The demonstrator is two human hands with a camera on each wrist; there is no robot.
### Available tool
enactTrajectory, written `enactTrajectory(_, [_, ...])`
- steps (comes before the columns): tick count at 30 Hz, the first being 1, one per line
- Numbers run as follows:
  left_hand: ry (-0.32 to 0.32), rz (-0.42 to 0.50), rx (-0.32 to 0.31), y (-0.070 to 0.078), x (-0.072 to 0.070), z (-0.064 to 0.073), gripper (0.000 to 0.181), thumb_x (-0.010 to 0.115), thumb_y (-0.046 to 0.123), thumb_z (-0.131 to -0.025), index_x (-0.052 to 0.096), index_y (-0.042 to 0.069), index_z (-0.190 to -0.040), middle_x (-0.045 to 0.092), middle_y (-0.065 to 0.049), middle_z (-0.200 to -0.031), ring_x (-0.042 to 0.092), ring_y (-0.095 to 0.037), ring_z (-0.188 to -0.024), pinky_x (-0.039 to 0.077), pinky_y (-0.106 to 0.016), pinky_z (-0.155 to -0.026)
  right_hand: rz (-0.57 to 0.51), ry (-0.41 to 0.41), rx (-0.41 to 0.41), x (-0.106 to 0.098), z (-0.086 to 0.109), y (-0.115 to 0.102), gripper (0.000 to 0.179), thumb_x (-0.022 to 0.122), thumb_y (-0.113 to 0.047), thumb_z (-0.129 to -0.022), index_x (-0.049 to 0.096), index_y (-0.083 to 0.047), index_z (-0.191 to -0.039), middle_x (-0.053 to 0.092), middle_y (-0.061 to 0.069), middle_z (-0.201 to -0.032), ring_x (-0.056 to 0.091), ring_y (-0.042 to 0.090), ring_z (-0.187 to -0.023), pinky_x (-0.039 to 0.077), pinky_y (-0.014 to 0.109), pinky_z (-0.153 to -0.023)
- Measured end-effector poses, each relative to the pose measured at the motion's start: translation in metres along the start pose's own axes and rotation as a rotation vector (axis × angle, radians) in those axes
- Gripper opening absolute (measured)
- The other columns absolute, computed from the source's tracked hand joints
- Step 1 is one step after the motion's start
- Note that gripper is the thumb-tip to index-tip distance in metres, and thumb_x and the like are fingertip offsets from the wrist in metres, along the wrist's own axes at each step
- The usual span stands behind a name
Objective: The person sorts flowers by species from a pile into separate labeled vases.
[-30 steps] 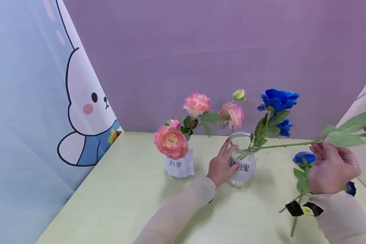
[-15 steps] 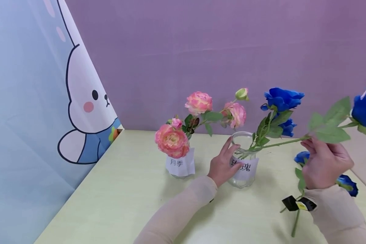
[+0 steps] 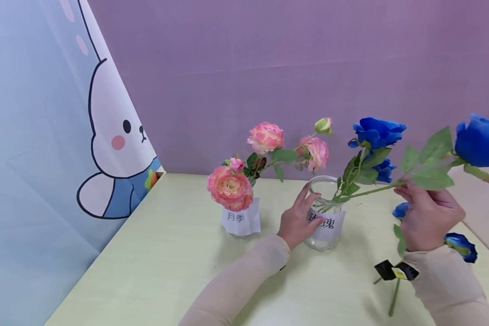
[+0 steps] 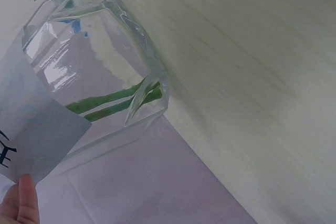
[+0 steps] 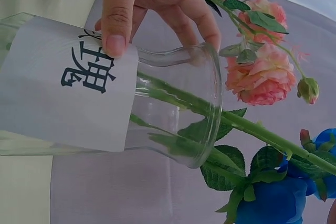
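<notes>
My left hand (image 3: 298,222) holds a clear glass jar (image 3: 323,244), its thumb on the white paper label (image 5: 68,114) and fingers at the neck. My right hand (image 3: 429,219) pinches the green stem of a blue rose (image 3: 481,141) just below its leaves. That stem (image 3: 376,190) slants down left through the jar's mouth, its bloom out to the right. Another blue rose stem (image 3: 378,132) with two blooms leans over the jar's right rim. In the left wrist view, green stem ends (image 4: 105,100) show through the glass.
Left of the jar stands a second labelled glass vase (image 3: 240,222) with pink flowers (image 3: 230,188), some reaching over toward the jar. Loose blue roses (image 3: 461,247) lie on the pale table (image 3: 179,253) behind and beside my right wrist. A purple backdrop (image 3: 228,68) rises at the rear.
My right hand has moved left toward the jar, bringing the rose with it, and the bloom has come fully into view. The left hand keeps its hold on the jar.
</notes>
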State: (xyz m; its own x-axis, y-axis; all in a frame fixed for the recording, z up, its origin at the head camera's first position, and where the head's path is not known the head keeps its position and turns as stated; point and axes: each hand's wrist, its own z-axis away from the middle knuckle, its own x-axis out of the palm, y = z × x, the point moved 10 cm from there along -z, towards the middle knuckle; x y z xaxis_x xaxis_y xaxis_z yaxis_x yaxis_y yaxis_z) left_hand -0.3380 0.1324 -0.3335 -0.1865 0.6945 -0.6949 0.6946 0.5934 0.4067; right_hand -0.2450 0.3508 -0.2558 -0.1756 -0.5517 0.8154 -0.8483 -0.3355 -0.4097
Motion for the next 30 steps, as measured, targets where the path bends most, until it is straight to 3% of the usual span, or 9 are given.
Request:
enactTrajectory(13, [0.014, -0.012, 0.014, 0.000, -0.001, 0.000, 0.059, 0.074, 0.033, -0.084, 0.046, 0.020, -0.134, 0.030, -0.004, -0.155, 0.041, 0.000, -0.047, 0.029, -0.011, -0.046, 0.127, -0.095, 0.009, 0.011, 0.006, 0.011, 0.033, 0.074, 0.013, -0.073, 0.061, 0.024, -0.101, 0.070, 0.021, -0.080, 0.068, 0.023, -0.062, 0.055, 0.028, -0.058])
enactTrajectory(22, [0.010, 0.004, 0.008, 0.000, 0.000, 0.001, 0.058, 0.073, 0.033, -0.085, 0.047, 0.020, -0.135, 0.028, -0.003, -0.156, 0.028, -0.002, -0.042, 0.028, -0.011, -0.045, 0.111, -0.066, 0.038, 0.010, 0.009, 0.022, 0.027, 0.073, 0.018, -0.070, 0.063, 0.024, -0.095, 0.068, 0.018, -0.070, 0.067, 0.023, -0.056, 0.055, 0.030, -0.058])
enactTrajectory(30, [0.005, -0.001, 0.008, 0.000, -0.001, 0.001, 0.058, 0.073, 0.033, -0.085, 0.046, 0.020, -0.135, 0.028, -0.003, -0.156, 0.030, -0.002, -0.043, 0.028, -0.011, -0.045, 0.151, -0.076, 0.053, 0.013, 0.012, 0.028, 0.029, 0.076, 0.015, -0.069, 0.063, 0.024, -0.094, 0.068, 0.018, -0.070, 0.067, 0.022, -0.057, 0.055, 0.030, -0.060])
